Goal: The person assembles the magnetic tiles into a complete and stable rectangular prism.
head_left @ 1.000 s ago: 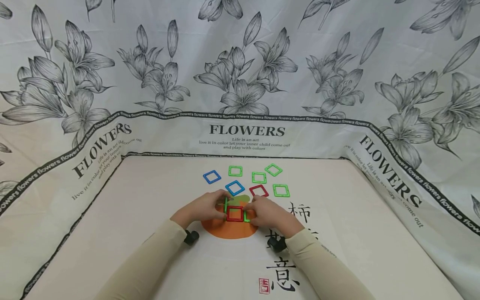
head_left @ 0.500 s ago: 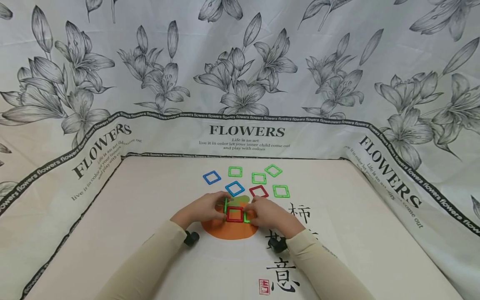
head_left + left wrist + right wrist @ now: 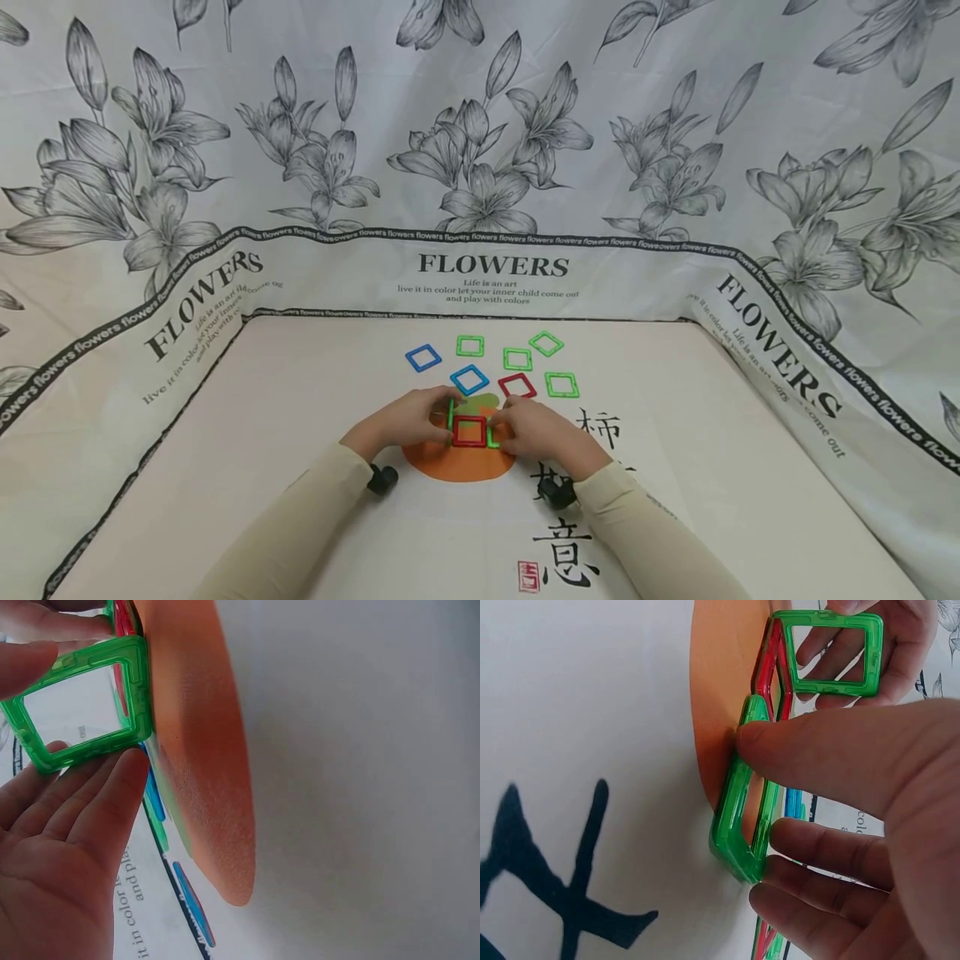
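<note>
A red square magnetic tile [image 3: 469,444] lies on the orange persimmon-shaped picture [image 3: 457,468] between both hands. My left hand [image 3: 408,418] holds a green square tile [image 3: 137,690] on edge along the red one's left side, thumb at one edge and fingers behind it. On the opposite side, my right hand [image 3: 546,431] pinches another green square tile [image 3: 735,799], its thumb across the near bar and fingertips at the far one. That tile sits low beside the red one, with most of it hidden by the hand in the head view.
Beyond the hands lie two blue tiles [image 3: 469,392], a red tile [image 3: 517,376] and several green tiles [image 3: 562,396]. Black brush characters [image 3: 566,554] mark the white cloth at right. A flower-printed fabric wall [image 3: 491,287] encloses the back and sides.
The head view has tilted up slightly. Both hands keep their grip on the green tiles, and the tiles hold their places.
</note>
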The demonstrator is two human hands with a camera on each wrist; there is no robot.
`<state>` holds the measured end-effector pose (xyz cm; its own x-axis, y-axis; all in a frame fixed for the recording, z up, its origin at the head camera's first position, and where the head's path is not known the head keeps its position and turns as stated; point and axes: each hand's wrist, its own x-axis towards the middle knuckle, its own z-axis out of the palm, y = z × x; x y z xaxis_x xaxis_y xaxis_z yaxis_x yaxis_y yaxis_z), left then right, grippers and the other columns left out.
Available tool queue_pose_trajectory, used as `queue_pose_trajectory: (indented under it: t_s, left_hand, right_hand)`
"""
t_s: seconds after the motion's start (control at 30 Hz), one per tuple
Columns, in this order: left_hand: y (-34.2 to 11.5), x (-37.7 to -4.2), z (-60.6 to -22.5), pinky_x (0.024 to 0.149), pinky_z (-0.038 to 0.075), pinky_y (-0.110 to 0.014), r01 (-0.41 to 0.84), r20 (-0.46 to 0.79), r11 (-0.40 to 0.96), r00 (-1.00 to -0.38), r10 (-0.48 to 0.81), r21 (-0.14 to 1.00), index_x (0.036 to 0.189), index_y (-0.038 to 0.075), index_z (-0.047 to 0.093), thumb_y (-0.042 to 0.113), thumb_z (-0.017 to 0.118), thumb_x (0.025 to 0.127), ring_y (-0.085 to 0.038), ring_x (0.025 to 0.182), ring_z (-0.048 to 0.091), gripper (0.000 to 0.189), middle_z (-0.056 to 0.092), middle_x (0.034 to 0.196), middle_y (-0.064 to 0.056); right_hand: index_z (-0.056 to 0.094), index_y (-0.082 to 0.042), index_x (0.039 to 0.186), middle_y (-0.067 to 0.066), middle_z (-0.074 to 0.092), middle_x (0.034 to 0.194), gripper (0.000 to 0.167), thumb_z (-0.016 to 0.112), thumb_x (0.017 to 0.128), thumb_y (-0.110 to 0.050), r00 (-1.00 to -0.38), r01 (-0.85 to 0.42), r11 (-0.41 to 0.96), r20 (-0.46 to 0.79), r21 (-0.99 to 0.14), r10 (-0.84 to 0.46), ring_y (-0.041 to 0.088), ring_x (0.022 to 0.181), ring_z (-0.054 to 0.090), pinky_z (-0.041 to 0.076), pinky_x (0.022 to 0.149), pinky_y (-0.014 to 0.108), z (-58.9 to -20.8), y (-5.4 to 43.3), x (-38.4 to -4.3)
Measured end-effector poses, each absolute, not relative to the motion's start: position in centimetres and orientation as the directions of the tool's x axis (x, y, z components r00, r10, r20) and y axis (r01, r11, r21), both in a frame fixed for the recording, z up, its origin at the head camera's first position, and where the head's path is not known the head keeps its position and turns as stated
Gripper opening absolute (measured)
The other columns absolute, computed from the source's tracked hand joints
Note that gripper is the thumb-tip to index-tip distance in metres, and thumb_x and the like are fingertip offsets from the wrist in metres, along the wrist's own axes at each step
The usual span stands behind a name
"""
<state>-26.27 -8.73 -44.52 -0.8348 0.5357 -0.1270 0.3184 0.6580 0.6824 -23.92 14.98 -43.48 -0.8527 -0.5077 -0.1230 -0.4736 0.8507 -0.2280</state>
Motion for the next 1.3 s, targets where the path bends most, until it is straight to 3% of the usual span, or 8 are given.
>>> queue_pose_trajectory:
  t_s: [0.27,0.87,1.07,1.3]
  left_hand:
    - [-8.9,-26.2,-44.6,0.107,0.044,-0.046,0.323,-0.119,0.644,-0.830,0.545,0.694,0.131,0.021,0.054,0.024,0.076,0.081,-0.020,0.120,0.053,0.055,0.061,0.128,0.000]
    - [-8.7,-26.2,-44.7,0.106,0.045,-0.045,0.342,-0.113,0.658,-0.830,0.546,0.671,0.130,0.021,0.054,0.026,0.076,0.081,-0.019,0.119,0.052,0.054,0.061,0.129,0.001]
    - [-8.7,-26.2,-44.8,0.107,0.044,-0.047,0.321,-0.143,0.684,-0.835,0.530,0.655,0.144,0.022,0.044,0.027,0.075,0.082,-0.021,0.127,0.049,0.070,0.057,0.137,-0.001]
    - [-8.7,-26.1,-44.7,0.099,0.050,-0.045,0.329,-0.154,0.700,-0.833,0.531,0.634,0.141,0.026,0.047,0.027,0.073,0.083,-0.021,0.121,0.050,0.064,0.059,0.131,0.002]
  right_hand:
    - [0.072,-0.017,0.111,0.002,0.061,0.106,0.027,0.072,0.085,-0.026,-0.843,-0.503,0.836,-0.089,-0.219,-0.530,0.013,0.084,0.052,0.051,0.079,0.030,-43.4,15.2,-23.8]
    - [0.073,-0.015,0.110,0.001,0.063,0.104,0.024,0.066,0.090,-0.026,-0.863,-0.493,0.838,0.008,-0.233,-0.505,0.013,0.089,0.055,0.052,0.087,0.034,-43.6,16.4,-24.4]
    - [0.072,-0.015,0.113,0.001,0.064,0.109,0.026,0.066,0.090,-0.025,-0.886,-0.455,0.862,0.018,-0.222,-0.463,0.016,0.097,0.056,0.052,0.093,0.037,-43.7,16.8,-24.7]
    - [0.070,-0.015,0.115,0.001,0.065,0.109,0.026,0.065,0.091,-0.025,-0.902,-0.427,0.877,0.041,-0.218,-0.429,0.017,0.099,0.057,0.051,0.094,0.038,-43.8,17.6,-25.4]
